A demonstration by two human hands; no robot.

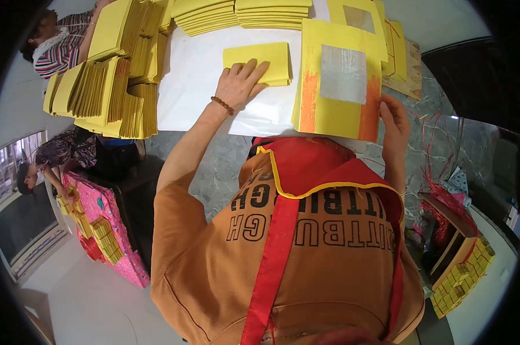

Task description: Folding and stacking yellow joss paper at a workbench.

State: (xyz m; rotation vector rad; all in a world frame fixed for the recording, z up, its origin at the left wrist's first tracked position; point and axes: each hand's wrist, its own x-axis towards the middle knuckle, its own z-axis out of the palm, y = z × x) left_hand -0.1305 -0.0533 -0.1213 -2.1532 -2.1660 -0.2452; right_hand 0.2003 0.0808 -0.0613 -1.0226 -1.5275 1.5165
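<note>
My left hand (242,81), with a brown bead bracelet at the wrist, lies with fingers stretched over a folded yellow paper (274,57). That paper rests flat on the white tabletop (199,75). To its right is a stack of yellow paper sheets (334,118); its top sheet bears a silver square and orange bands along both sides. My right hand (394,123) is at the right edge of this stack, its thumb and curled fingers pinching the sheet's edge. How many sheets it grips is hidden.
Piles of folded yellow paper (102,92) line the table's left side, with more folded stacks (240,14) along the back. Two people work at the left, one beside a pink-covered table (119,230) holding yellow bundles. Red strands (444,213) and a yellow-block panel (464,276) are at right.
</note>
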